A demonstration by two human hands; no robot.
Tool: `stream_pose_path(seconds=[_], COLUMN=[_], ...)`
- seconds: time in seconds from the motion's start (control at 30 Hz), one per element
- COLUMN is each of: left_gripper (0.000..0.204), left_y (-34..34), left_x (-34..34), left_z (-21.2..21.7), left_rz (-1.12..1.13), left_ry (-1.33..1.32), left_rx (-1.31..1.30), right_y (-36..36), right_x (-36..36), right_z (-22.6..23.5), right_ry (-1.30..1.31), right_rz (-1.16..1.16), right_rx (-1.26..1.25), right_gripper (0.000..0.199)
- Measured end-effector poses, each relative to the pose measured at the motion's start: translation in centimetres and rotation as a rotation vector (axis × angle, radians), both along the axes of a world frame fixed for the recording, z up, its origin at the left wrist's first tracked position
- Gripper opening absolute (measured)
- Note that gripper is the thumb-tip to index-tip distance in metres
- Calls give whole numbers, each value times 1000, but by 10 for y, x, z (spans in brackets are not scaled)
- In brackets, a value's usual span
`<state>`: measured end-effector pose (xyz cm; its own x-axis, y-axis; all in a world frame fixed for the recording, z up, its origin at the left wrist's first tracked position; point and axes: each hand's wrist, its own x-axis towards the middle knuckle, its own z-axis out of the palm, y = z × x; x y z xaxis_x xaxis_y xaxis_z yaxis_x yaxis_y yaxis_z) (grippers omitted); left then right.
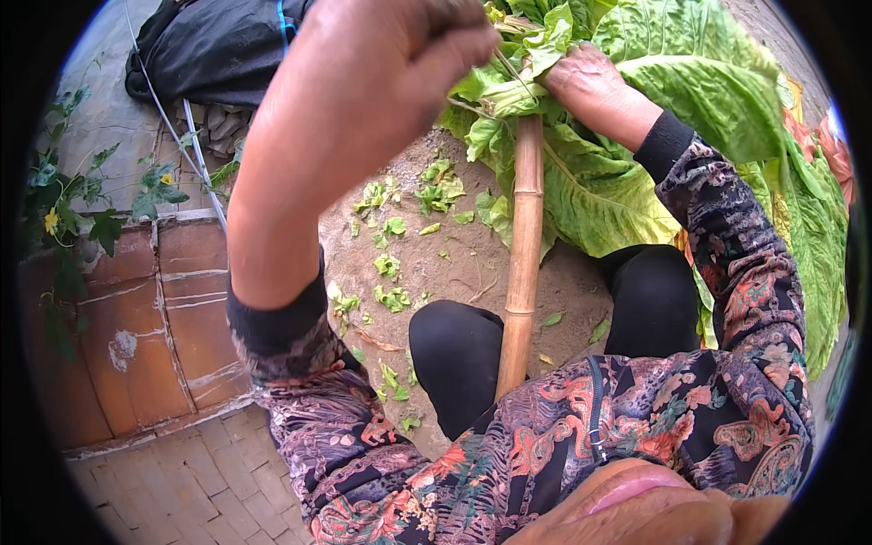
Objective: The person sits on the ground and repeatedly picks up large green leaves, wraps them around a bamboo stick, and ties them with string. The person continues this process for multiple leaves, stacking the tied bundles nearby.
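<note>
Head view: right hand (595, 86) clasps green leaves (695, 86) beyond the bamboo pole's (525, 209) far visible end; left hand (409, 54), blurred, grip unclear! Leaves look light, soft, tearable; best held by stem ends (510, 98).

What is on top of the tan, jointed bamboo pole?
Broad, veined green leaves overlap the pole at its far end, hiding where it stops; the dark floral shirt hides its near end.

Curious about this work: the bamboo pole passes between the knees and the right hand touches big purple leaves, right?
Not quite: in the head view, the big leaves the right hand touches are green; the bamboo pole passes between the knees.
</note>
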<state>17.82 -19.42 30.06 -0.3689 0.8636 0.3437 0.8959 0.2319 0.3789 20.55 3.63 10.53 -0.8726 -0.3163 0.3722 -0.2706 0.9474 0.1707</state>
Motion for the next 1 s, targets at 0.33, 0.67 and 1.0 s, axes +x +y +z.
stream_pose_path(seconds=[0.33,0.67,1.0], left_gripper=[16,25,22], left_y=[-57,-105,-109], left_x=[29,-173,-50], left_z=[26,-243,-389], left_rz=[216,917,514], left_ry=[-290,-78,-828], left_rx=[479,-281,-332], right_y=[-33,10,23], right_x=[-11,1,45], right_z=[-13,-79,-87], right_ry=[-196,-42,-62], right_rz=[-106,-9,-532], right_rx=[65,-1139,-362], right_gripper=[14,31,77])
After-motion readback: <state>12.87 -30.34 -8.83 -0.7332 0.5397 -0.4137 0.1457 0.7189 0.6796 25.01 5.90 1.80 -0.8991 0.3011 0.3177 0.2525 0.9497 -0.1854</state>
